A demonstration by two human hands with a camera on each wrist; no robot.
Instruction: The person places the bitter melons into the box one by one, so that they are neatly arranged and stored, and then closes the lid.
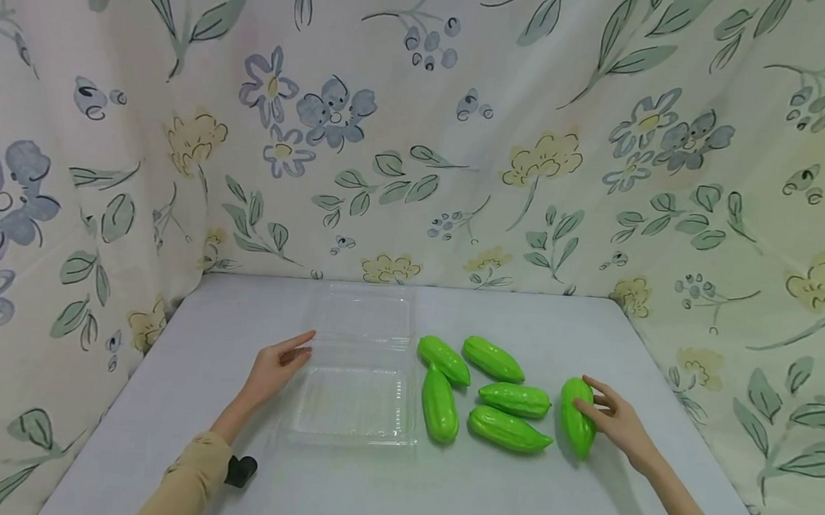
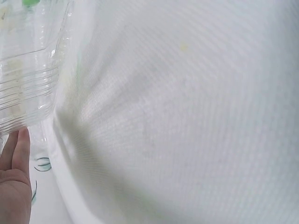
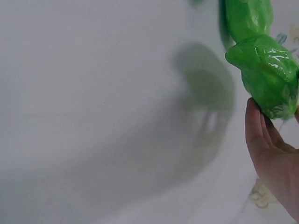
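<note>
My right hand (image 1: 619, 424) grips a bright green, glossy, cucumber-shaped vegetable (image 1: 577, 419) between thumb and fingers, at the right of the group. In the right wrist view, this vegetable (image 3: 268, 70) is held up, with its shadow on the table below and another green one behind it. An open clear plastic clamshell box (image 1: 351, 437) lies to the left, its lid (image 1: 365, 314) laid back away from me. At the box's left side, near the hinge, is my left hand (image 1: 277, 369), fingers extended. The left wrist view shows its straight fingertips (image 2: 22, 135) right at the plastic edge.
Several similar green vegetables (image 1: 513, 430) lie between the box and my right hand. The white table (image 1: 496, 503) ends at the back against a floral curtain (image 1: 421, 130), which also hangs at both sides. Dark straps (image 1: 241, 471) circle my wrists.
</note>
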